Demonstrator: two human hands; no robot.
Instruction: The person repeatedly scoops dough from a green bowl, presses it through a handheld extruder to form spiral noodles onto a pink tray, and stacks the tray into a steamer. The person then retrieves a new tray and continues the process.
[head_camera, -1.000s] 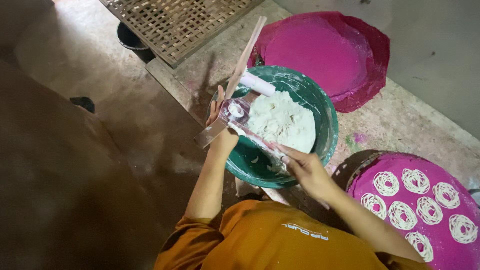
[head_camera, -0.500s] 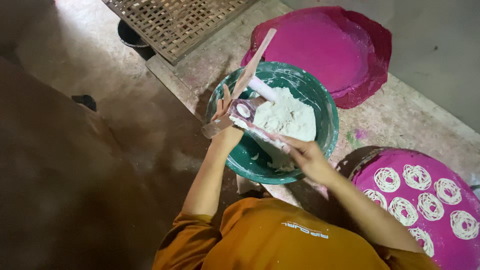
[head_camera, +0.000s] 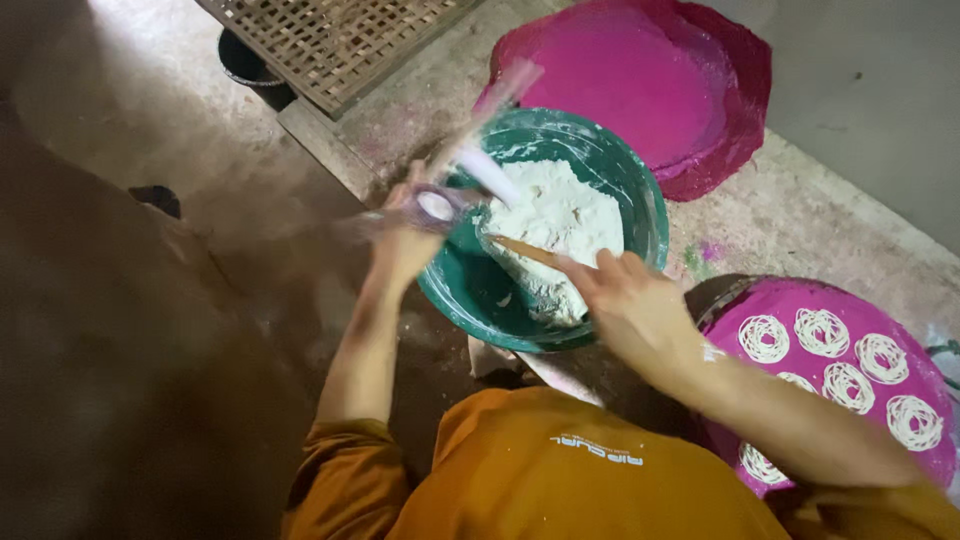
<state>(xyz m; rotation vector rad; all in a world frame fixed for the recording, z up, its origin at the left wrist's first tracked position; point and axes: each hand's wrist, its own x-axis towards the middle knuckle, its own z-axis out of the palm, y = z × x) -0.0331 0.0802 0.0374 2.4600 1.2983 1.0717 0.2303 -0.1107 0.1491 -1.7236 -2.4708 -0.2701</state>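
Though blurred, dough (head_camera: 560, 215) beside fingers (head_camera: 610, 268).

Single head cam, looks steeply down from above the shoulders, close range (no second view to overlap).

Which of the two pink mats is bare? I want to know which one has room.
The pink mat behind the green bowl is bare; the pink mat at lower right carries white coiled spirals.

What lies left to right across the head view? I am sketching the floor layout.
Left hand holding a blurred press, green bowl of white dough, right hand with a wooden stick, pink tray of white noodle coils.
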